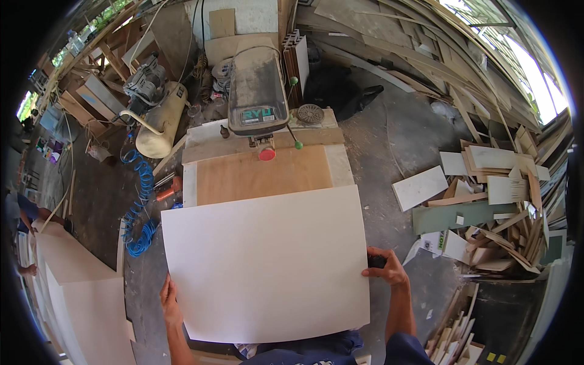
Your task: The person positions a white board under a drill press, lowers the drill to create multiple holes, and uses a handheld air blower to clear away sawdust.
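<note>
A large white panel (267, 267) lies in front of me, spanning the gap between my body and the machine's wooden table. My left hand (170, 301) is closed on its left edge near the front corner. My right hand (387, 266) grips the right edge, thumb on top; a small black object (377, 261), which I cannot make out, shows within its fingers. Beyond the panel's far edge is a brown wooden board (261, 176) on the table. Above that stands a drill press (258, 85) with green-knobbed handles and a red round part (267, 154) at its lower front.
Wood offcuts (486, 194) pile up at right, with long boards (420, 36) behind. A cream air compressor (161, 121) and a coiled blue hose (141, 201) are at left. A red-orange tool (169, 190) lies beside the table. Another person's arm (45, 214) shows near stacked panels (85, 304).
</note>
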Motion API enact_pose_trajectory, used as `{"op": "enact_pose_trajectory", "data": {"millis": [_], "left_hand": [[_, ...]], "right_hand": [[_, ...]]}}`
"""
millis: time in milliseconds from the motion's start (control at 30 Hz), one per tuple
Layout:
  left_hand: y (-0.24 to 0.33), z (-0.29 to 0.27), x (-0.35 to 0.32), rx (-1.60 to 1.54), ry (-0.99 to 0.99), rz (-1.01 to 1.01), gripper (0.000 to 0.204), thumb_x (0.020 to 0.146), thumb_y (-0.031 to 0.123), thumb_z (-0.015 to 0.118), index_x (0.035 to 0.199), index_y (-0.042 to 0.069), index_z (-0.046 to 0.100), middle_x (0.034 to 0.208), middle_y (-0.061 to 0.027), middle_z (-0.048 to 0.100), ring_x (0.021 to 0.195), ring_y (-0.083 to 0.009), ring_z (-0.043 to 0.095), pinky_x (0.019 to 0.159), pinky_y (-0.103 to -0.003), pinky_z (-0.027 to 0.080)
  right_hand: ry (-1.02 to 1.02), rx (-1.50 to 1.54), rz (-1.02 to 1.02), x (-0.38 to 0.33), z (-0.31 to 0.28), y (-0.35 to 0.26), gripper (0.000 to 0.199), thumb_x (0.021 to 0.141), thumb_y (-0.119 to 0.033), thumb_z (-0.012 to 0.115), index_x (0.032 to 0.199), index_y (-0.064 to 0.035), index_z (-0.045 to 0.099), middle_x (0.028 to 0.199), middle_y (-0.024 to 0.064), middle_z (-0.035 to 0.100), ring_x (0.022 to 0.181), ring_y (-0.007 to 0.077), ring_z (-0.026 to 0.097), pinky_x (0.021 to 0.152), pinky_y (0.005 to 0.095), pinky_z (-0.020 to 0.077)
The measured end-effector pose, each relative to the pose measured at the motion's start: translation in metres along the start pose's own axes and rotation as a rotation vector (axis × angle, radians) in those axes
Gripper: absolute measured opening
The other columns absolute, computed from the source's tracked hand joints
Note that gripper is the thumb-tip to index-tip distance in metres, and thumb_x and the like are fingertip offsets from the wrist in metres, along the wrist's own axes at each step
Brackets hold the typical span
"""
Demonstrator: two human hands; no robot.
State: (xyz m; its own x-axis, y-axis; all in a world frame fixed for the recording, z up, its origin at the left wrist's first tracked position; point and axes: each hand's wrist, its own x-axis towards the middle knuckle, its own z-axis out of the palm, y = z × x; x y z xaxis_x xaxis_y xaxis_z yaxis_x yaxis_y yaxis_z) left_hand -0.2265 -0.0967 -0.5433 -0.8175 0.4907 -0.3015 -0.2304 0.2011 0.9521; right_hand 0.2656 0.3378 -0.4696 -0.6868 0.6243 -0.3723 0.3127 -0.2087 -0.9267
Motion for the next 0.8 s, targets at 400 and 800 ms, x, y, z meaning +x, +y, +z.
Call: {"op": "enact_pose_trajectory", "data": {"millis": [400, 800], "left_hand": [[-0.061, 0.02, 0.084, 0.129, 0.133, 0.219, 0.046, 0.115, 0.041, 0.049, 0.101, 0.0, 0.062, 0.09, -0.0006, 0.056, 0.084, -0.0111, 0.049, 0.075, -0.031, 0.044], [-0.068, 0.017, 0.063, -0.279, 0.174, 0.375, 0.049, 0.116, 0.044, 0.045, 0.139, 0.002, 0.058, 0.133, -0.0067, 0.065, 0.119, -0.0166, 0.059, 0.103, -0.034, 0.045]], "right_hand": [[0.107, -0.043, -0.245, 0.056, 0.037, 0.058, 0.048, 0.074, 0.002, 0.089, 0.12, 0.0047, 0.074, 0.102, 0.0048, 0.071, 0.097, 0.015, 0.066, 0.087, 0.0294, 0.0508], [0.226, -0.196, -0.524, 0.038, 0.036, 0.04, 0.042, 0.074, 0.002, 0.089, 0.114, 0.0023, 0.077, 0.087, 0.0064, 0.066, 0.08, 0.0165, 0.061, 0.073, 0.0309, 0.0464]]}}
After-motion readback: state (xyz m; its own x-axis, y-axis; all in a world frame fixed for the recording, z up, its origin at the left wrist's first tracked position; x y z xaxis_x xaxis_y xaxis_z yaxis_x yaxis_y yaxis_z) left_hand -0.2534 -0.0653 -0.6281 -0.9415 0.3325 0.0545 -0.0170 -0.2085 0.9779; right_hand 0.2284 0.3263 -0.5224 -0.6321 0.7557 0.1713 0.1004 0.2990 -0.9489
